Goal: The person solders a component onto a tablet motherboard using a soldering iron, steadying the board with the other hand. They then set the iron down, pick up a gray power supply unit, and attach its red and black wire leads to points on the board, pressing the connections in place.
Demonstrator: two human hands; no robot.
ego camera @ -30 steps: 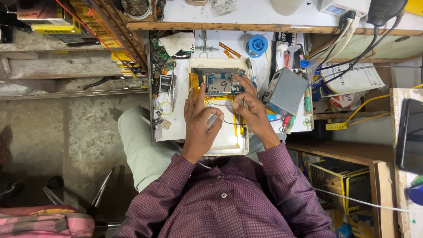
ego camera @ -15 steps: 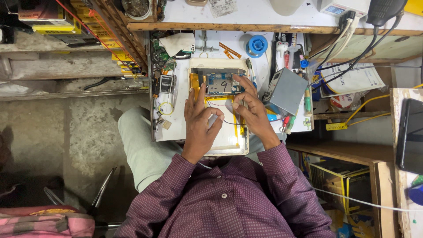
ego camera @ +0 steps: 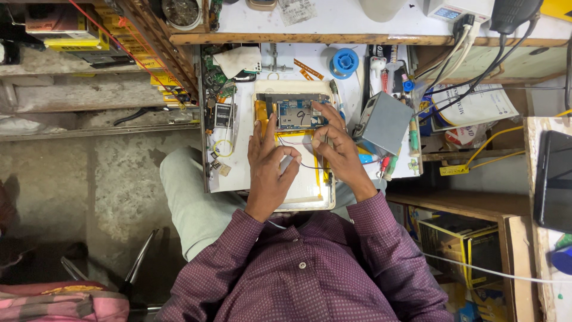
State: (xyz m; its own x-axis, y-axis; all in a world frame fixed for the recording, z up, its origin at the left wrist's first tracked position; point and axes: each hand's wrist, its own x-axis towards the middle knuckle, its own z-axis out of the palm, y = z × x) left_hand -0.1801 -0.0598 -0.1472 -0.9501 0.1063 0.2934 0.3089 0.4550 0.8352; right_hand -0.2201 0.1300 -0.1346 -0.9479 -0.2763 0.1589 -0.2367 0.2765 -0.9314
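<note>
The white desk (ego camera: 238, 173) carries an opened tablet (ego camera: 298, 185) at its centre, a blue solder spool (ego camera: 345, 61) at one o'clock, a grey metal box (ego camera: 383, 122) at three, and a white cloth (ego camera: 237, 59) at eleven.

A blue-green circuit board (ego camera: 296, 113) is seen in a cream opened tablet (ego camera: 298, 179), yellow tape at its edges. Above the tablet, a blue tape roll (ego camera: 345, 61); right of it, a grey box (ego camera: 382, 123). Maroon dotted shirt (ego camera: 310, 268) is worn.
</note>
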